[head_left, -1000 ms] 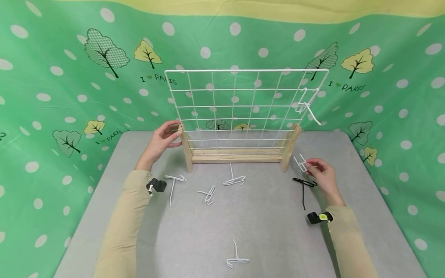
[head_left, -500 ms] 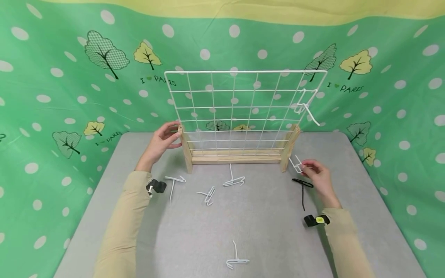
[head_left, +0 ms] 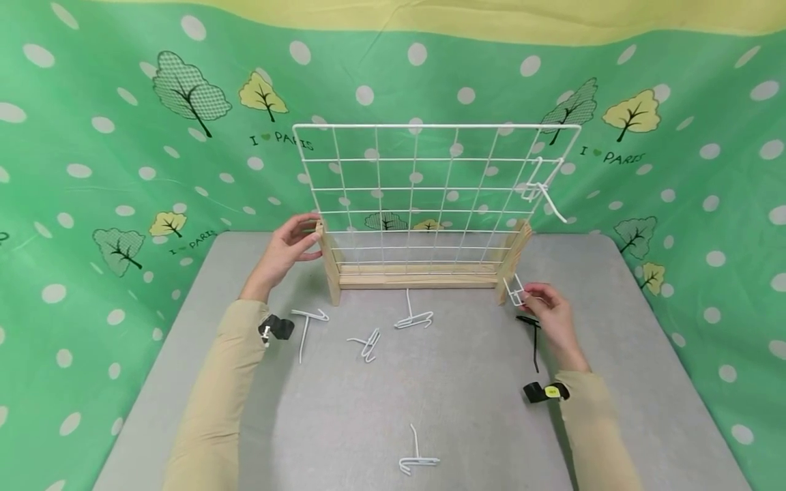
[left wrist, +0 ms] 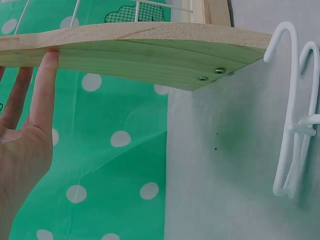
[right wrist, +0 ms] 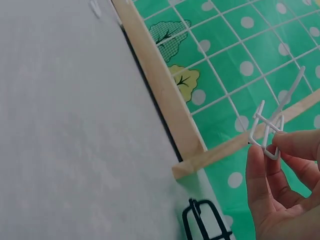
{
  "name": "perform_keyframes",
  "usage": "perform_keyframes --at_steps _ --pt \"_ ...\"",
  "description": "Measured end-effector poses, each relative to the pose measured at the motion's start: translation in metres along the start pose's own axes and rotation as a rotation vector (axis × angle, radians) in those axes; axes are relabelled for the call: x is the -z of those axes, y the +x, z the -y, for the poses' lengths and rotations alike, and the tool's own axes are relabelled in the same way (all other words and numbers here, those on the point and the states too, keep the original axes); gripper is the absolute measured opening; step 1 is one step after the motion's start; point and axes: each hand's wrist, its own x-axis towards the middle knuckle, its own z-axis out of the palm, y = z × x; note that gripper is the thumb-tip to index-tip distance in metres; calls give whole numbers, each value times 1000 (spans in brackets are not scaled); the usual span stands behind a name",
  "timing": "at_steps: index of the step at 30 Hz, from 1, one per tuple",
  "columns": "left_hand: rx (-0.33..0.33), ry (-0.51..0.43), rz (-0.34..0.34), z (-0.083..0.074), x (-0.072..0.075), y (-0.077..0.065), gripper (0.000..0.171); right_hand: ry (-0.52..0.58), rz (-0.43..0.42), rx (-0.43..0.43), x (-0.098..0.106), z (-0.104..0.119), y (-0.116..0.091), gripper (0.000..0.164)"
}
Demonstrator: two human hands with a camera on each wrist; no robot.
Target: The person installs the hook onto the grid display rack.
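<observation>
A white wire grid panel [head_left: 414, 174] stands upright in a wooden stand [head_left: 417, 279]. My left hand [head_left: 279, 259] rests against the stand's left post, its visible fingers [left wrist: 44, 92] fairly straight on the wood. My right hand [head_left: 552, 320] pinches a white wire display hook [head_left: 514, 293] between thumb and fingertips, close to the right post. In the right wrist view the hook [right wrist: 267, 130] tilts, its prong pointing up. Another white hook [head_left: 536, 189] hangs on the panel's right side. Below my right hand lies a black hook [head_left: 533, 334].
Several white hooks lie on the grey table [head_left: 467, 409]: one on the left [head_left: 307, 327], a pair near the middle, and a front hook [head_left: 419, 458]. A green dotted cloth [head_left: 123, 204] surrounds the table at the back and sides.
My right hand has moved left with the white hook, bringing it from beside the stand to the foot of the right post. My left hand has stayed on the left post.
</observation>
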Motion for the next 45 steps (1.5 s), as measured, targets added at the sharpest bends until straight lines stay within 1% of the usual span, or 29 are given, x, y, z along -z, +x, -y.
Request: perform_keyframes --at_steps 2,5,10,12,17,20,26,31,37,43,45 --pt "0 -9 2 0 1 0 42 11 -12 -19 -5 2 -1 27" --pt "-1 -17 11 0 1 1 42 9 -35 -27 -12 4 -1 28" --pt "-1 -28 7 1 3 1 42 36 -43 -2 -22 7 2 16" --pt "1 -34 7 1 3 1 42 64 -44 10 -26 8 4 11" --pt "2 -41 16 1 3 1 42 83 -49 55 -32 14 7 9" --pt "2 -38 11 1 2 2 41 80 -40 76 -35 22 9 11" --pt "-9 -41 11 2 2 2 41 111 -18 140 -43 42 11 18" --pt "-11 -36 -1 4 2 1 39 118 12 171 -50 56 12 17" --pt "-11 -42 2 3 2 3 40 146 15 207 -57 68 14 18" --pt "-17 -44 6 4 2 1 40 132 33 226 -63 78 18 15" --pt "-17 -48 6 4 2 1 40 138 38 236 -65 82 20 18"
